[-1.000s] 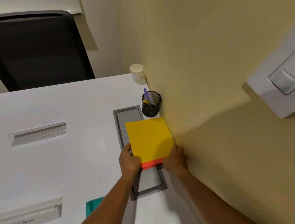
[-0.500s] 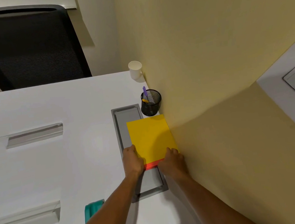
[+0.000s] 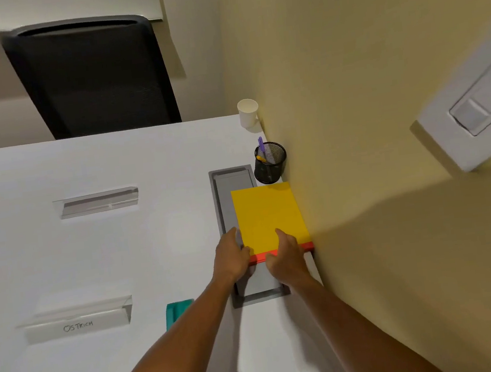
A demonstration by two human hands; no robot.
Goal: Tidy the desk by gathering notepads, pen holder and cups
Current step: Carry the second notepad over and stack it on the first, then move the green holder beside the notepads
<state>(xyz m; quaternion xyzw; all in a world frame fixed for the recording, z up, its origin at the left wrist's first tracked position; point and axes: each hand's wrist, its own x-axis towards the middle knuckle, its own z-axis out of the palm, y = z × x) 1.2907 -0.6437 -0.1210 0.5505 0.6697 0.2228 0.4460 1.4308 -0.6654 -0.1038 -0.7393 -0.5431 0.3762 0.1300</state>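
Head view: yellow notepad (image 3: 267, 214) stacked on red notepad (image 3: 306, 246).

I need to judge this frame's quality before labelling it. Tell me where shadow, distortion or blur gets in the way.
Head view: a broad shadow darkens the yellow wall beside the yellow notepad; arm shadows fall on the white desk near the bottom edge. Wide-angle distortion bows the wall fixture and the chair. The left hand and right hand look slightly soft; the "OSTRICH" nameplate stays readable.
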